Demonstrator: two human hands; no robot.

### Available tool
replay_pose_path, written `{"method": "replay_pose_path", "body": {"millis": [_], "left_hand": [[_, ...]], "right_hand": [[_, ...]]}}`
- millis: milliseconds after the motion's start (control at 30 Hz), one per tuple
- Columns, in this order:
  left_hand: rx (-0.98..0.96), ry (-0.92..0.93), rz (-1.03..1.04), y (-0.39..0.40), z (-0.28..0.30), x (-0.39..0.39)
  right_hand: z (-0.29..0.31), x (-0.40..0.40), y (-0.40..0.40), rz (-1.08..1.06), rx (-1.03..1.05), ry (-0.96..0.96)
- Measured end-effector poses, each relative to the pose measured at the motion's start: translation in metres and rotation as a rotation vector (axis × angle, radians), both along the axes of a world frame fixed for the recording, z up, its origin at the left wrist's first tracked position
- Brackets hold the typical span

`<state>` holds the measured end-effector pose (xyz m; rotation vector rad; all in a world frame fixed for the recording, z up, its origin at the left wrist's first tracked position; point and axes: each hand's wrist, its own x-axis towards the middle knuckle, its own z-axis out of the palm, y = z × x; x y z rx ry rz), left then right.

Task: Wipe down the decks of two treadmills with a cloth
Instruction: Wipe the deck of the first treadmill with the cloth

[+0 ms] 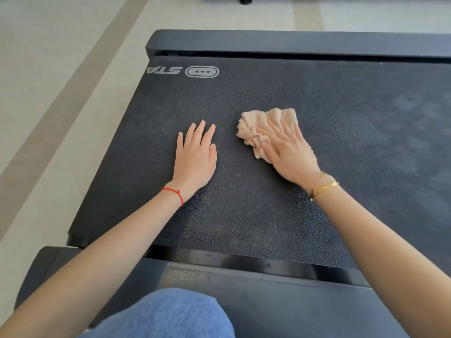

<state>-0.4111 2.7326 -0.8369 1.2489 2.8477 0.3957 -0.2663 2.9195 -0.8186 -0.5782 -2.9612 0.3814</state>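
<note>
With the right hand (288, 152) pressing flat on the crumpled cloth (263, 128) mid-deck (244, 215) and the left hand (196, 157) spread flat beside it, sweep in firm overlapping strokes toward unwiped edges

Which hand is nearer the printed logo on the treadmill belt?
Left. The left hand lies flat on the belt just below the logo, while the right hand presses the cloth farther to the right.
</note>
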Motion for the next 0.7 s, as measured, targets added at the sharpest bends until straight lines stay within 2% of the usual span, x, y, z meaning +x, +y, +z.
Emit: {"method": "replay_pose_path", "body": {"millis": [133,267,533,633,700], "left_hand": [[-0.019,0.025,-0.022,-0.009,-0.002,0.006],[-0.027,0.038,-0.039,-0.018,-0.004,0.013],[-0.023,0.045,-0.040,-0.022,-0.004,0.015],[-0.020,0.044,-0.036,-0.022,-0.005,0.016],[-0.024,0.044,-0.041,-0.022,-0.005,0.016]], "right_hand": [[0.005,0.046,-0.044,0.199,-0.055,0.082],[0.001,0.070,-0.055,0.294,-0.057,-0.020],[0.000,0.030,-0.044,0.065,0.012,-0.083],[0.002,0.042,-0.061,0.073,-0.016,-0.027],[0.001,0.060,-0.080,0.154,-0.030,0.005]]}}
